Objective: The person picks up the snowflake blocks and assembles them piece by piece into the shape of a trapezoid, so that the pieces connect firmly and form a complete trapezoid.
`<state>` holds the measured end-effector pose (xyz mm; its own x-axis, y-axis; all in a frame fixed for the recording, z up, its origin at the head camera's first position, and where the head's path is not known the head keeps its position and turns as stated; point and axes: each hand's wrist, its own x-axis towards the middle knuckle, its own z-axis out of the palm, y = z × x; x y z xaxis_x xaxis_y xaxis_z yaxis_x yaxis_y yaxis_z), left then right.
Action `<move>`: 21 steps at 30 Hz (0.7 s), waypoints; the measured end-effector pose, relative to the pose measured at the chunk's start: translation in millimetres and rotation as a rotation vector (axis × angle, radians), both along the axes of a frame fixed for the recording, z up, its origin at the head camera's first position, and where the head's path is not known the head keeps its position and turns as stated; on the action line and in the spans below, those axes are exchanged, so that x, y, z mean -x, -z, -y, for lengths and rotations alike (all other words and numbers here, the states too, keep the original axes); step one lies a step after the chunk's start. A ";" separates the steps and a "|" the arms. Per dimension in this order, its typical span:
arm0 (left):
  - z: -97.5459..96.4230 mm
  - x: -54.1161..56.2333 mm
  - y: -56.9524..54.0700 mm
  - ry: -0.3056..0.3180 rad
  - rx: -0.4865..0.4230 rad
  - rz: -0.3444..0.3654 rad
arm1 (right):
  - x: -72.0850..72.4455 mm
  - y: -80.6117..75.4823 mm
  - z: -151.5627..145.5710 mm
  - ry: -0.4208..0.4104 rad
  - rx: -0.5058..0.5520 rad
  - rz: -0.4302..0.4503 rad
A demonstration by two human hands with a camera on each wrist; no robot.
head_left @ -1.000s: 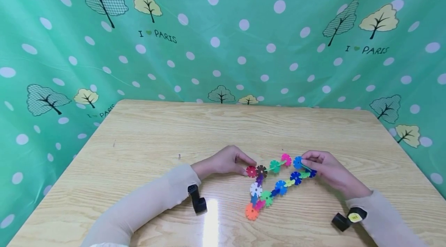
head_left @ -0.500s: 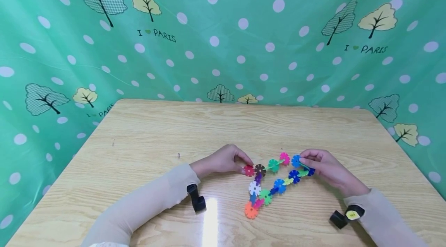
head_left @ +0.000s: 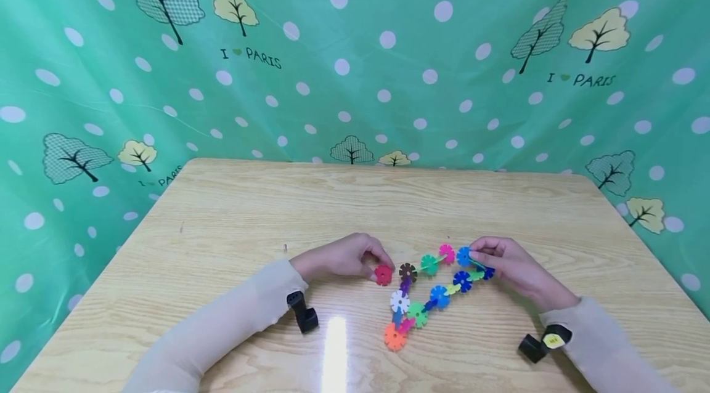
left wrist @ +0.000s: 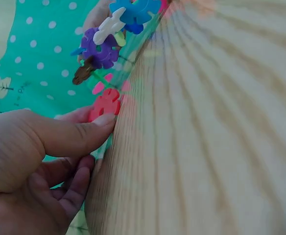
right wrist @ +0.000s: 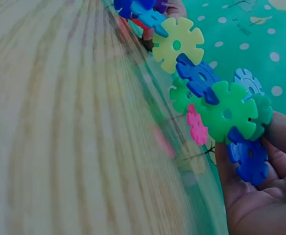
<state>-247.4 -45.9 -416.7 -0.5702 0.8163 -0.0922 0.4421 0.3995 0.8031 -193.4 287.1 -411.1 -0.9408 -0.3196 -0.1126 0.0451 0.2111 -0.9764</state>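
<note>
My left hand [head_left: 355,256] pinches a red snowflake disc [head_left: 383,275] between thumb and fingers, apart from the chain. Notched plastic discs of many colours form the bent snowflake-disc chain [head_left: 439,297]. A brown disc [head_left: 407,273] is nearest the red one, with a purple and a white disc [head_left: 400,302] below it. An orange disc [head_left: 395,337] sits at the lower corner. My right hand [head_left: 507,267] holds the chain's right end by a teal disc [right wrist: 264,116], beside a light blue disc [head_left: 465,256]. A pink disc [head_left: 446,253] lies just left of that blue one.
The wooden table [head_left: 277,208] runs back to a green polka-dot curtain [head_left: 310,72]. Black wrist cameras [head_left: 304,313] are strapped on both sleeves. Light glares off the table [head_left: 335,356] near the front.
The red disc has come away from the brown disc, moving left with my left hand. My right hand and the chain have shifted slightly left.
</note>
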 end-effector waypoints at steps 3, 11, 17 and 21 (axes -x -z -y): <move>4.0 0.1 -0.3 -0.013 -0.016 0.023 | -0.2 0.8 2.3 -0.004 0.006 0.003; 9.9 1.3 -6.1 -0.092 -0.082 0.055 | 0.7 -2.5 22.9 0.018 0.007 0.009; 7.9 8.9 -7.9 -0.197 -0.101 0.018 | 3.8 -4.2 40.8 0.028 0.005 0.036; 5.1 11.1 -11.5 -0.275 -0.138 0.000 | 7.0 -4.1 50.0 0.026 -0.016 0.033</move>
